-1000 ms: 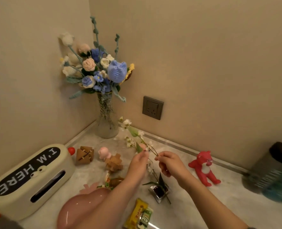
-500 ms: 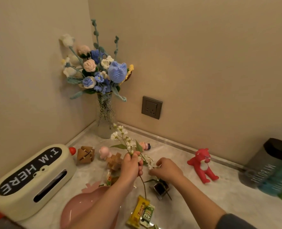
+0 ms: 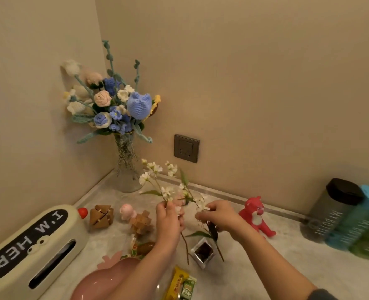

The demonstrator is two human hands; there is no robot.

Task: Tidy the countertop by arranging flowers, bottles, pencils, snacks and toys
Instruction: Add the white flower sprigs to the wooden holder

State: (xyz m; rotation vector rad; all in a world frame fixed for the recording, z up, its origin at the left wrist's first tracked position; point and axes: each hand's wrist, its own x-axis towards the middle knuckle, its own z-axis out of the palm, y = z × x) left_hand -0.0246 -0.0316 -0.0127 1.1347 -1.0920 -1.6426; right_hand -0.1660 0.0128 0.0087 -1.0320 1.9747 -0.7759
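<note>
L hand (image 3: 168,221) clamps a light-looking, bendy white sprig (image 3: 145,177) mid-stem, R hand (image 3: 221,216) pinches 2nd sprig (image 3: 184,178), vase (image 3: 126,169) at 11 o'clock; grip stems, not blooms.

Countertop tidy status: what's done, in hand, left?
Done: crochet bouquet stands in the vase. In hand: left hand and right hand each grip a white flower sprig, not yet in the vase. Left: snack packets, wooden puzzles and red bear toy lie scattered; bottles look grouped.
</note>
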